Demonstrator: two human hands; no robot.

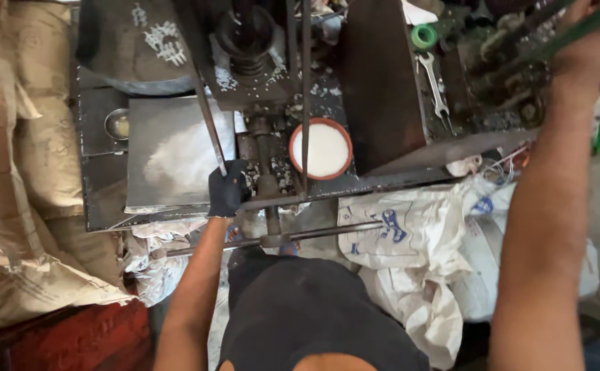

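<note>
My left hand (227, 189), in a dark glove, is closed on a thin slanted metal rod (208, 120) of a dark press machine, beside a flat metal tray (176, 154) dusted with white powder. My right hand (592, 45) reaches up to the top right corner and grips a green lever bar (574, 31). A round orange-rimmed bowl (320, 150) full of white powder sits under the machine's vertical shaft (262, 148). A horizontal bar (327, 233) crosses in front of my body.
A wrench (436, 86) and a green roll (423, 36) lie on the dark bench at the right. White printed sacks (416, 240) are piled at the lower right. Tan sacks (18, 172) stack up on the left, above a red block (73, 340).
</note>
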